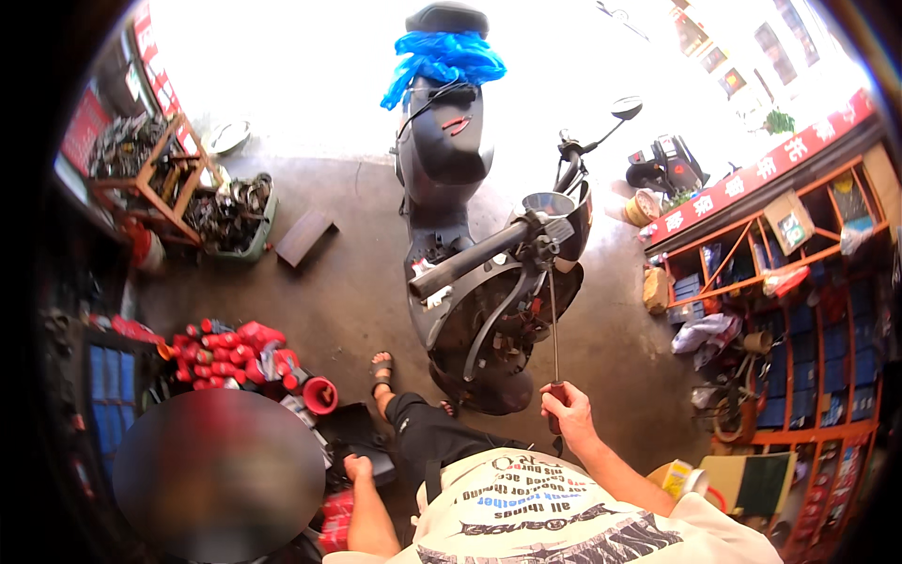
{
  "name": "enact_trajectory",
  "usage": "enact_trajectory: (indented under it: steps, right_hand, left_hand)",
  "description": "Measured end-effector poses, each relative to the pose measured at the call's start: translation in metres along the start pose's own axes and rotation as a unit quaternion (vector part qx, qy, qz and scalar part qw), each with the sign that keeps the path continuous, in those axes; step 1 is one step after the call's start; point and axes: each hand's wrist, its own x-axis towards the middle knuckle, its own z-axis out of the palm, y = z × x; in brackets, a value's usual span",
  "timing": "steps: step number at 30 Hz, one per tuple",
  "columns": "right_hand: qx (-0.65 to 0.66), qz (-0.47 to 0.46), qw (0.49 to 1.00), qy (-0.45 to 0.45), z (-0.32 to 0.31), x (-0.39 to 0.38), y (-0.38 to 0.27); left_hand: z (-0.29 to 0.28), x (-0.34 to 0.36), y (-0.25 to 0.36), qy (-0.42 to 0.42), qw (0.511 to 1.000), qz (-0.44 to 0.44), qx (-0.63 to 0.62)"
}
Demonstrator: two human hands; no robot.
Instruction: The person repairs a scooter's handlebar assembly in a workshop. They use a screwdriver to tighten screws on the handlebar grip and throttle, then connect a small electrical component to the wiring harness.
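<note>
Because the smooth grey-brown floor (357, 216) offers level standing room, the dark grey, curved-bodied motor scooter (445, 155) has probably been stood there so that its front can be reached from close by. That front faces the person, its parts exposed. To the left, red cylindrical pieces (225, 355) lie heaped together, perhaps to keep them out of the walking space. A crumpled, shiny blue plastic sheet (449, 58) sits bunched over the scooter's rear end (as a cover, maybe, though its purpose does not show). The thick black rubber-sleeved handlebar (472, 260) juts out toward the person's left.

Smaller again is the long thin metal screwdriver with a dark red handle (558, 393), lying between the person and the handlebar fittings. Its shaft points away from the body, its far end at those fittings; whether it touches them, I cannot tell. Such length likely lets the hand work well clear of the scooter.

Gripping the handle, the right hand (570, 414) has its fingers wrapped around it, with no visible gap. The left hand (358, 467) hangs low, loosely curled; whether its grip holds anything is unclear.
</note>
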Motion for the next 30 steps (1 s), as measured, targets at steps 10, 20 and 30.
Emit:
enact_trajectory:
  steps: [10,20,30]
  right_hand:
    - [0.069,-0.05,0.993,0.084,-0.009,-0.015,0.018]
    - [0.068,-0.11,0.983,0.129,-0.013,-0.014,0.03]
    - [-0.015,-0.236,0.971,0.03,-0.025,-0.045,-0.031]
  left_hand:
    - [-0.068,-0.063,0.251,-0.219,0.93,0.251,-0.155]
    - [-0.111,-0.236,0.4,-0.344,0.851,0.329,-0.222]
    - [-0.135,-0.29,0.42,-0.366,0.823,0.36,-0.245]
